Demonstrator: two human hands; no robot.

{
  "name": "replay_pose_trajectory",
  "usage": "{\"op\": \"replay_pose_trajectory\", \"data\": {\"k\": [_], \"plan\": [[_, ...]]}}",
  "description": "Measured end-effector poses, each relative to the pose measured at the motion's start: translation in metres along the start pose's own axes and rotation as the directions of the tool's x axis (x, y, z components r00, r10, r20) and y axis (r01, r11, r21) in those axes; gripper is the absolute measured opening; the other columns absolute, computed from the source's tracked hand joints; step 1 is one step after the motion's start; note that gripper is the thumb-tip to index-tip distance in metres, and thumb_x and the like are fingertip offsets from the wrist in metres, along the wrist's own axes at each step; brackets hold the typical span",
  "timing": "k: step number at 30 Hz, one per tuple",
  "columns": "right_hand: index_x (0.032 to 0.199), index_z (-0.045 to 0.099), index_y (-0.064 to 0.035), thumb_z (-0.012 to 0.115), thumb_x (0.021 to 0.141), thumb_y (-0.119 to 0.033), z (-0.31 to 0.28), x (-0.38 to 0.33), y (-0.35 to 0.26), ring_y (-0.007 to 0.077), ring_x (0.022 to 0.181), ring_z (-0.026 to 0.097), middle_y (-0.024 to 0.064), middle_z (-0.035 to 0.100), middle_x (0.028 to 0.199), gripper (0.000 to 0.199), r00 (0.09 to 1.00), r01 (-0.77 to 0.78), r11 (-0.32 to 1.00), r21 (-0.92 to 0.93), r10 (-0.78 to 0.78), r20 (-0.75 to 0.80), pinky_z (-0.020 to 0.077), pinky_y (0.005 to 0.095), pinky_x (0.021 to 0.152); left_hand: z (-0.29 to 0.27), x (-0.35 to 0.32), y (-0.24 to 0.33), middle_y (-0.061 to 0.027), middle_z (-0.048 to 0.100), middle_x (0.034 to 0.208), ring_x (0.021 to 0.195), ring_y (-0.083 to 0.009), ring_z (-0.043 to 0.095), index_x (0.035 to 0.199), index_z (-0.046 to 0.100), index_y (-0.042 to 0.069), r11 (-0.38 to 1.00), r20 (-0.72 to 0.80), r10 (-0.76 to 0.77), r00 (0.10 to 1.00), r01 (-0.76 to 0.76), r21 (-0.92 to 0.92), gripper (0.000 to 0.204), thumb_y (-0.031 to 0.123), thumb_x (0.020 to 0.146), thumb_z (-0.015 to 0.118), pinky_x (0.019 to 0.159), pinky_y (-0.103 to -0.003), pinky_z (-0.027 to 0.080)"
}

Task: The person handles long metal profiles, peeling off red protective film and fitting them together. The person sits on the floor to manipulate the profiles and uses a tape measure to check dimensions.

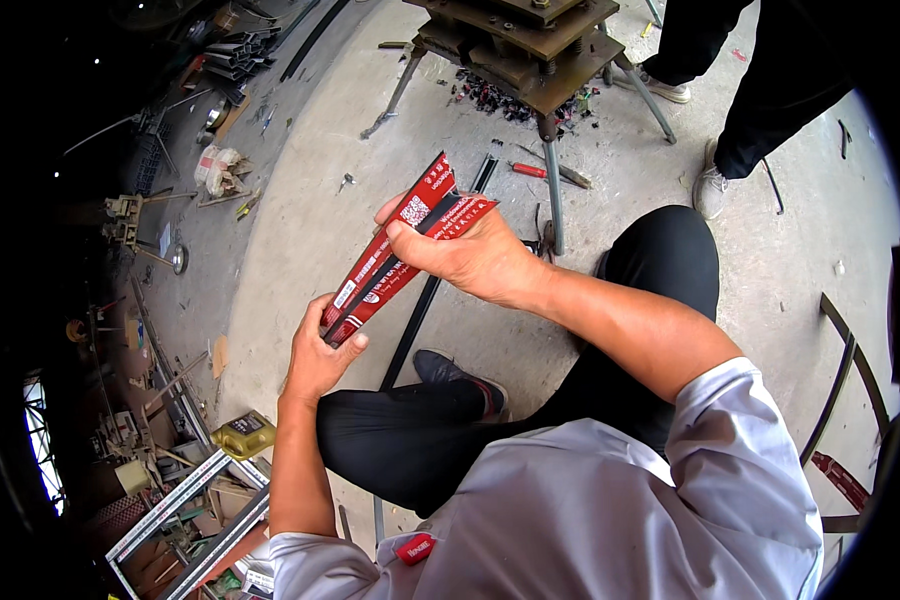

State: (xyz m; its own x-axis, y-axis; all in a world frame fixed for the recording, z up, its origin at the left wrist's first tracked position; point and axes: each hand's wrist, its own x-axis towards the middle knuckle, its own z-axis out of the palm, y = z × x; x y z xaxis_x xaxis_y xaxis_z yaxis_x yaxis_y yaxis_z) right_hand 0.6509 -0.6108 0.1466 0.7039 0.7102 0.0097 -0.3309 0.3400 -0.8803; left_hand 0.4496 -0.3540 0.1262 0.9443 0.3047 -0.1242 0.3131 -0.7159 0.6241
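Note:
Between my two hands is a short length of metal profile [372,268] with red printed protective film on its faces and a dark groove between them. It slants from lower left to upper right, its cut end upward. My left hand [315,362] grips the lower end, thumb and fingers on opposite sides. My right hand [485,258] is wrapped round the upper part, its thumb lying along the red film. Some of the fingers are hidden behind the profile. Under it, a long black bar [417,325] lies on the floor beside my shoe [457,378].
Ahead stands a steel press-like stand [545,85] on splayed legs, dark scraps [495,98] beneath it. A red-handled tool [530,170] lies nearby. Another person's legs [745,125] are at upper right. A metal frame [185,505] and golden jug [243,436] sit at lower left.

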Motion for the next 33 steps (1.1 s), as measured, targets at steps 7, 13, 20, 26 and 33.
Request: {"op": "replay_pose_trajectory", "data": {"k": [7,13,20,26,33], "plan": [[0.122,0.074,-0.0035,0.080,0.096,-0.021,-0.005,-0.014,-0.019,0.0077,0.098,0.070,0.0028,0.079,0.105,0.032,0.993,-0.053,0.994,-0.100,0.063,0.103,0.0592,0.0292,0.092,0.010,0.031,0.105,-0.0117,0.069,0.101,0.093,-0.0181,0.063,0.121,0.065,-0.001,0.982,-0.007,0.123,0.992,-0.123,-0.143,0.052,0.049,0.117,0.051,0.083,-0.035,0.052],[0.145,0.064,-0.0063,0.075,0.095,-0.011,-0.013,-0.019,-0.015,0.0073,0.103,0.068,0.0012,0.076,0.111,0.052,0.946,-0.005,0.994,-0.111,0.040,0.321,0.0583,0.0304,0.093,0.023,0.028,0.108,-0.0082,0.062,0.084,0.077,-0.0155,0.054,0.108,0.064,0.000,0.960,-0.174,0.233,0.957,-0.255,-0.112,0.048,0.043,0.119,0.047,0.073,-0.034,0.048],[0.132,0.066,-0.0058,0.074,0.088,-0.008,-0.023,-0.022,-0.019,0.0086,0.094,0.063,0.0005,0.072,0.102,0.045,0.915,-0.030,0.990,-0.136,0.082,0.395,0.0542,0.0300,0.084,0.020,0.024,0.110,-0.0041,0.059,0.079,0.073,-0.0112,0.050,0.102,0.064,0.000,0.951,-0.179,0.260,0.949,-0.284,-0.122,0.050,0.044,0.119,0.047,0.066,-0.031,0.044],[0.120,0.070,-0.0031,0.075,0.087,-0.010,-0.019,-0.020,-0.018,0.0111,0.092,0.064,0.0023,0.072,0.099,0.034,0.928,-0.076,0.988,-0.131,0.118,0.354,0.0540,0.0309,0.081,0.017,0.025,0.107,-0.0007,0.054,0.074,0.070,-0.0089,0.046,0.098,0.063,0.000,0.950,-0.185,0.253,0.950,-0.280,-0.137,0.052,0.046,0.118,0.049,0.062,-0.030,0.040],[0.121,0.071,-0.0014,0.073,0.087,-0.007,-0.022,-0.022,-0.034,0.0128,0.106,0.068,0.0049,0.073,0.113,0.034,0.915,-0.069,0.982,-0.174,0.132,0.381,0.0563,0.0309,0.096,0.012,0.023,0.101,0.0023,0.055,0.075,0.070,-0.0068,0.046,0.100,0.064,0.001,0.934,-0.216,0.263,0.940,-0.304,-0.186,0.057,0.057,0.111,0.060,0.061,-0.029,0.038]]}}
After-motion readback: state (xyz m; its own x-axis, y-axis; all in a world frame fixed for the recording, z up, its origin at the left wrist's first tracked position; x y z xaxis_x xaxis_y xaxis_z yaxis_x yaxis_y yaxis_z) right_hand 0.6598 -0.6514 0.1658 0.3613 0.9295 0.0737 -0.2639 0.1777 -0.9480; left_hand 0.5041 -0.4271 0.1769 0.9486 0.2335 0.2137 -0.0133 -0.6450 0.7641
